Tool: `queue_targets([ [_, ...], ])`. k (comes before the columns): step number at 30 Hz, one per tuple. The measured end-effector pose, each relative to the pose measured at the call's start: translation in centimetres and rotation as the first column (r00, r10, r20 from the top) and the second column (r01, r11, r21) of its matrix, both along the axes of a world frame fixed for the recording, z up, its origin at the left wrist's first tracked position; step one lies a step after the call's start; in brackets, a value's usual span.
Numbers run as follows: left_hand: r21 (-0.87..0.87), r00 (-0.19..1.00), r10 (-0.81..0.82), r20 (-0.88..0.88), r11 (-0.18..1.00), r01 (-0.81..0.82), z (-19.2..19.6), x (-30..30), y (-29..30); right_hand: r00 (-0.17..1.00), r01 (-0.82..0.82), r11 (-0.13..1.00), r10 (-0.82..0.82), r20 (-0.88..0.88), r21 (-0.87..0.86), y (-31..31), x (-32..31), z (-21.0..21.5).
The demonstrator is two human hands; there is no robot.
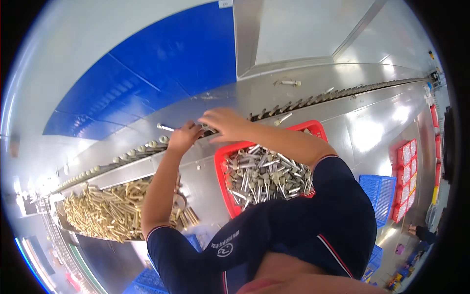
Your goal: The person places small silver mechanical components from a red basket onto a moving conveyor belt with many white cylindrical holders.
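My left hand [184, 136] is over the conveyor line [147, 148], its fingers curled together. Whatever they may hold is hidden. Just beside it, to the left, lies a short silver tube [165, 127] with a pale end. My right hand [224, 124] hovers close by on the right, a little blurred, with its fingers stretched and apart and nothing seen in them. Below my right forearm stands a red basket [221, 181] filled with silver tube-like parts [267, 174] with greyish ends. Under my left forearm lies a big heap of brass-coloured tubes [105, 208].
Pale round-ended pieces [129, 154] stand along the line to the left, dark pegs [298, 104] to the right. Loose parts [290, 83] lie on the metal bench behind the line. A blue panel [161, 73] rises at the back. Blue crates [378, 193] and red boxes [404, 179] stand right.
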State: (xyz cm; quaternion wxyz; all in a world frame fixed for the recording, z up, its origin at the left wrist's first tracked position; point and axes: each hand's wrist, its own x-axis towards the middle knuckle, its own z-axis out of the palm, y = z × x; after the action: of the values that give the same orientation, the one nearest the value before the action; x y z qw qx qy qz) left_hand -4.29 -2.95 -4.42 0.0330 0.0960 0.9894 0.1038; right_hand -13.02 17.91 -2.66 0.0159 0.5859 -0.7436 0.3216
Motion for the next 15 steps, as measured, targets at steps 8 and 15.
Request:
queue_targets([
  [8,0.509,0.925,0.155,-0.346,0.86,0.046,7.5,2.8,3.9,0.75,0.039,0.992,0.052,0.659,-0.123,6.7,-4.0,4.2],
  [15,0.303,0.988,0.019,-0.15,0.953,0.028,5.5,5.2,7.6,0.902,0.294,0.955,-0.259,0.346,-0.05,5.5,-2.6,-2.7],
])
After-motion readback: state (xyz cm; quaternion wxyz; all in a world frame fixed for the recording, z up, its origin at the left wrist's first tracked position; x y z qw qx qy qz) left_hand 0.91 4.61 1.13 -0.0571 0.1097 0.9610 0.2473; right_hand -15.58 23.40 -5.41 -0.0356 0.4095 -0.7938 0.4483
